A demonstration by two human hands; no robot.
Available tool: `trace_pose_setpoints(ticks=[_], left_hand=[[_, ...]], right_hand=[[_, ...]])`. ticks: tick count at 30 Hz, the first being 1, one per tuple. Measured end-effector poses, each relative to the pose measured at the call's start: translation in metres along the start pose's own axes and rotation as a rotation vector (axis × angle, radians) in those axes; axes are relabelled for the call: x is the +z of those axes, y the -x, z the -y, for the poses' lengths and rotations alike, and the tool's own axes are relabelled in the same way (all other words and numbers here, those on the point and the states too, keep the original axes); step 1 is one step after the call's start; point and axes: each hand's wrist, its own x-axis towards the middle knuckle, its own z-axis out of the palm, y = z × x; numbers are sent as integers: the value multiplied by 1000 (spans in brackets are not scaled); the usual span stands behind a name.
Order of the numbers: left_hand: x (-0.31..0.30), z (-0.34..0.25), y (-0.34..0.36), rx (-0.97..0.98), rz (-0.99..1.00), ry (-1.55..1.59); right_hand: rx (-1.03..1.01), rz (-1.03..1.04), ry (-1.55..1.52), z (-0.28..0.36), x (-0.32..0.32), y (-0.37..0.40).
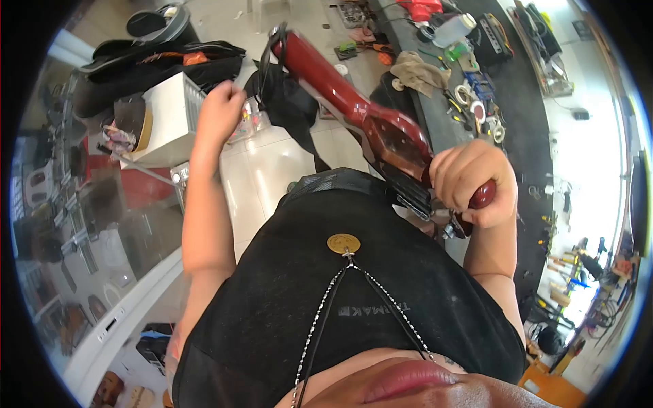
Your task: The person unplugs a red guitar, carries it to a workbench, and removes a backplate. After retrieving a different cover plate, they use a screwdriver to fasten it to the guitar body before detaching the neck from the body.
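Note:
In the head view my right hand wraps around the rounded end of a glossy dark red guitar, seen nearly edge-on. The guitar slants from my right side up and away to the left in the view, its far end raised above the floor. A black strap hangs from that far end and trails toward my waist. Small metal parts show just below my right hand. Out to the left of the strap, my left hand is closed in a fist, with nothing seen sticking out of it.
A dark workbench runs along my right, with tape rolls, a cloth, a clear bottle and several tools on it. At left stand a white cabinet and a black case. A bin stands behind them.

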Motion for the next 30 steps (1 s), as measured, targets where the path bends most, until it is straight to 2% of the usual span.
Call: trace_pose_setpoints(ticks=[1, 3, 4, 5, 6, 7, 8, 10, 12, 14, 16, 18, 20, 22, 26, 29, 30], left_hand=[[-18, -11, 18, -84, 354, 111], [-13, -24, 52, 45, 831, 560], [3, -34, 54, 141, 970, 670], [28, -42, 57, 152, 901, 671], [55, -47, 49, 277, 851, 630], [79, -53, 46, 229, 767, 718], [96, -60, 31, 236, 777, 738], [106, -105, 23, 296, 987, 1128], [102, -131, 22, 329, 1068, 1056], [98, -157, 19, 462, 950, 1079], [96, -162, 27, 406, 835, 1045], [84, -157, 37, 385, 806, 803], [72, -172, 61, 433, 700, 691], [67, -183, 72, 473, 696, 492], [71, -195, 86, 450, 658, 444], [77, -200, 96, 377, 562, 510], [80, -198, 100, 331, 508, 575]], right_hand=[[-33, -64, -3, 1, 0, 3], [-44, -93, 3, 2, -5, 7], [-78, -88, 9, 3, -8, 5], [-97, -69, -28, 7, -9, 0], [-107, -63, -18, 11, -14, -4], [-148, 38, -43, 15, -20, -8], [-187, 133, -63, 20, -27, -11], [-224, 218, -77, 33, -42, -18], [-250, 329, -92, 49, -60, -29], [-238, 310, -101, 61, -78, -27], [-229, 336, -75, 71, -96, -26], [-228, 418, -87, 82, -102, -26], [-228, 469, -103, 97, -104, -30], [-237, 593, -122, 107, -105, -31], [-309, 606, -193, 113, -114, -25], [-247, 712, -110, 113, -141, -33], [-340, 619, -99, 94, -157, -30]])
